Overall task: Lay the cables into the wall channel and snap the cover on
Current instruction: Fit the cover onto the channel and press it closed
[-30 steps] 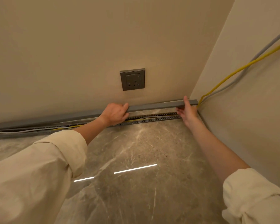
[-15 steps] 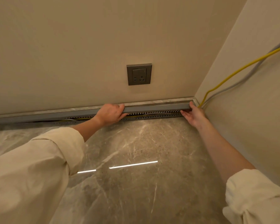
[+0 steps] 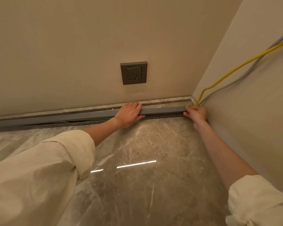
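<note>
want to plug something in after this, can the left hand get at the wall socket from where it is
Probably yes. The left hand rests on the grey cover almost directly below the wall socket, with only bare wall between them. It would have to let go of the cover first.

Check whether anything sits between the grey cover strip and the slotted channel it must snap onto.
Nothing visible blocks it near the right hand. Left of the left hand, the yellow cable shows in the gap between the long grey plastic cover strip and the slotted grey wall channel.

open marble floor (image 3: 137,185) before channel (image 3: 162,115), side wall (image 3: 252,111) and cables (image 3: 227,74) crowding right corner
</note>
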{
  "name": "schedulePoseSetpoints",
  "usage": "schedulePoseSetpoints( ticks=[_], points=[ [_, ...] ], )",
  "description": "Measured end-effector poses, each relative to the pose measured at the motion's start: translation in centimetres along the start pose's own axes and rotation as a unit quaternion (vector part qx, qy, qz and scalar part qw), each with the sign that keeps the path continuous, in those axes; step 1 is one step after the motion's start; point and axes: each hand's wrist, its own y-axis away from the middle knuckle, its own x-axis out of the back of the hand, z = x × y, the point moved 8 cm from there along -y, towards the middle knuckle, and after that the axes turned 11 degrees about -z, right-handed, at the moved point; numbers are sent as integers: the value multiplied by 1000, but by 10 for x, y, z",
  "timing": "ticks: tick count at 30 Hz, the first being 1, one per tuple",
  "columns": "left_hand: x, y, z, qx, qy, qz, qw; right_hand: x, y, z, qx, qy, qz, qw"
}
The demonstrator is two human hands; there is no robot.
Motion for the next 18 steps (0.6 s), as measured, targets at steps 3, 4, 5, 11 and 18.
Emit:
schedulePoseSetpoints(
  ticks=[3,4,5,11,18],
  points=[
    [1,-26,32,-33,73,-54,995,4,-3,0,17,68,13,997],
    [2,-34,41,-38,93,-65,993,6,-6,2,17,65,13,998],
    [3,-41,49,-38,116,-73,990,8,-8,3,17,58,12,998],
    [3,-69,77,-13,174,-75,982,9,-3,17,13,15,34,999],
    [10,-73,75,25,223,-85,971,19,14,38,35,-27,59,997]
  ],
)
